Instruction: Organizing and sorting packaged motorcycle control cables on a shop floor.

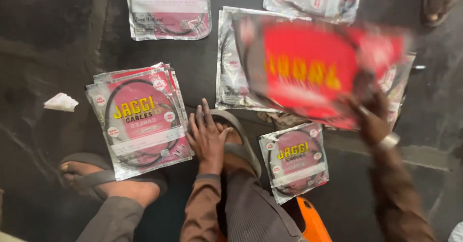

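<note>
Two hands: both belong to the person wearing the head camera, who squats on a dark floor [48, 44].
Head view, left hand [208, 137]: lies flat with fingers spread apart, holding nothing, resting on the person's own sandalled foot just right of a stack of packets [140, 119].
Head view, right hand [372, 112]: clamped on the lower right edge of a red packet [308, 68], lifted above the floor and blurred.
Red packet: sits right of centre, over a heap of more packets [231, 73] lying flat beneath it.
Stack of packets: silvery sleeves with pink cards and a coiled black cable, to the left, near the other foot.
Single packet [294, 160]: near, between the two arms, on the floor.
Far edge: two more packets [169, 10], one left, one right.
Far left: crumpled white scrap [61, 102].
Near edge: an orange thing [313, 222], partly hidden.
</note>
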